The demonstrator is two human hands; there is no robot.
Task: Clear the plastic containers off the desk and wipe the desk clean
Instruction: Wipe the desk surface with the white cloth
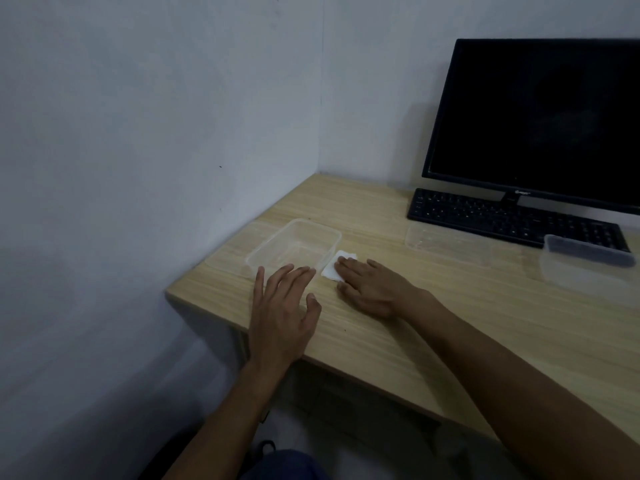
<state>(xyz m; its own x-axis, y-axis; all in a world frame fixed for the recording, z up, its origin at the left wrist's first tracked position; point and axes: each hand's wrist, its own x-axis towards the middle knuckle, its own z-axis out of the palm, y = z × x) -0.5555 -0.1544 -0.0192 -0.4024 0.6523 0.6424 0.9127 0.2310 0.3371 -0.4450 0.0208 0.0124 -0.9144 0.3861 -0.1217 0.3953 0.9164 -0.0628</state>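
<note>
A clear rectangular plastic container stands upright on the wooden desk near its left end. My left hand hovers just in front of it with spread, straight fingers, the fingertips close to its near wall. A small folded white tissue lies to the right of the container. My right hand lies flat on the desk with its fingers pressing on the tissue. A clear lid lies flat in front of the keyboard. Another clear container sits at the right, leaning on the keyboard's corner.
A black monitor and black keyboard stand at the back right. Grey walls meet at the desk's far left corner. The desk's left edge and front edge drop to the floor near my left forearm.
</note>
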